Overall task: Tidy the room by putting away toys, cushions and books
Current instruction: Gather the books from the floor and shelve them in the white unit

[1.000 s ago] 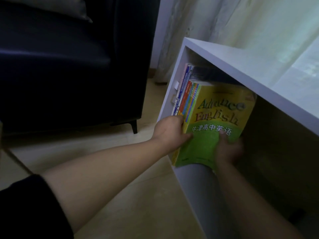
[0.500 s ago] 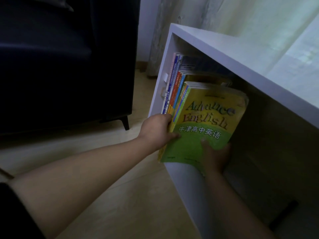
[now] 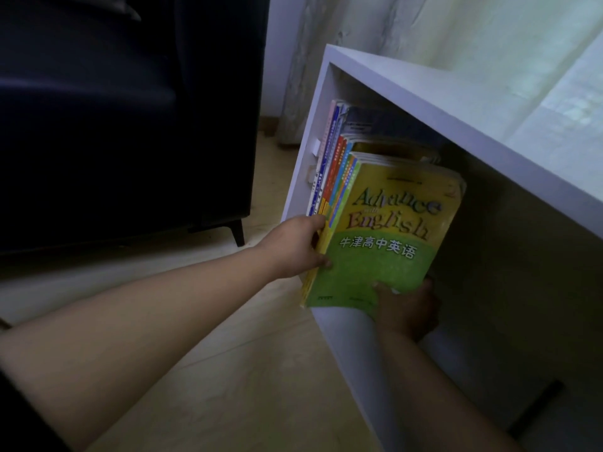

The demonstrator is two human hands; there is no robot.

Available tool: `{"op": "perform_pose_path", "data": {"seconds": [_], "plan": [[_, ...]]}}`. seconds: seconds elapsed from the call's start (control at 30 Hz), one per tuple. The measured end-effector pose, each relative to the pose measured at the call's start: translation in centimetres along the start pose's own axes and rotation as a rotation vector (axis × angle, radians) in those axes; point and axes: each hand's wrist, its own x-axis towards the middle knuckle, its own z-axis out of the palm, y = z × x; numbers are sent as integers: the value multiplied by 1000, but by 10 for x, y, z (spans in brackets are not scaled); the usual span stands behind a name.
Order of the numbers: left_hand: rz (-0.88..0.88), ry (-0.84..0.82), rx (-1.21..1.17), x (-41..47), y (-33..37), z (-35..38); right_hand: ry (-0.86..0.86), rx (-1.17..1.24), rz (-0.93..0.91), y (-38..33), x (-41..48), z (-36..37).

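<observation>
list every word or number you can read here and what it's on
"Advance with English": front cover of the yellow-green book; the "with" is tiny.
"牛津高中英语": same cover, on its green band.
"2": same cover, top right corner, faint.
Small print along the cover's bottom edge: too small to read.
Spines of the other books and the label on the dark book behind them: too blurred to read.

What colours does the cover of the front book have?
The front book has a cover that is yellow above and green below, best seen in the head view.
</observation>
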Motion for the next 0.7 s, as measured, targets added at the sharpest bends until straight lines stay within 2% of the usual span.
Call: {"op": "perform_pose_path", "data": {"seconds": [0.1, 0.43, 0.7], "plan": [[-7, 12, -20, 3, 4, -1, 1, -30, -20, -3, 6, 4], [-1, 222, -23, 18, 9, 24, 51, -107, -11, -15, 45, 26], [-35, 356, -80, 19, 2, 37, 41, -30, -80, -10, 55, 44]]}}
